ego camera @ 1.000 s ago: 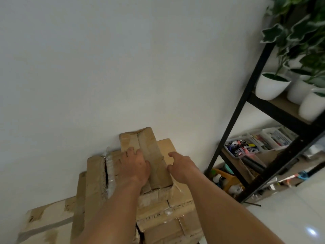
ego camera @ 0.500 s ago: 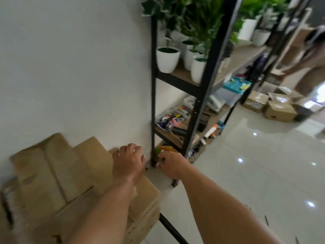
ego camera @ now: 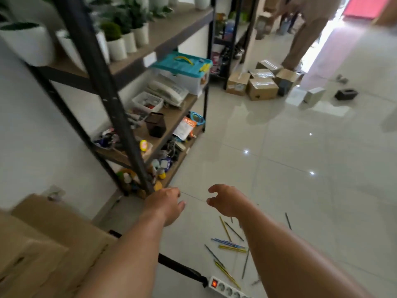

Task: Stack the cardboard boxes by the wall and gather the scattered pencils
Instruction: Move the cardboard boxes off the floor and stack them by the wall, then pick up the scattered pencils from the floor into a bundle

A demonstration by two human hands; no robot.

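A stack of brown cardboard boxes [ego camera: 43,246] stands against the white wall at the lower left. Several pencils [ego camera: 228,247] in yellow, blue and dark colours lie scattered on the pale tiled floor between my forearms. My left hand [ego camera: 166,203] hangs in the air over the floor, fingers loosely curled, holding nothing. My right hand [ego camera: 227,200] floats beside it, thumb and fingers curved apart and empty. Both hands are clear of the boxes and well above the pencils.
A black metal shelf unit [ego camera: 120,117] with plant pots, a teal-lidded bin and clutter stands to the left. A white power strip [ego camera: 227,288] with black cable lies by the pencils. More cardboard boxes [ego camera: 261,84] sit far back, near a person's legs [ego camera: 303,37].
My view has swung right, away from the wall and stack. Both hands have come off the top box and now hang free over the floor, where the pencils have come into sight.
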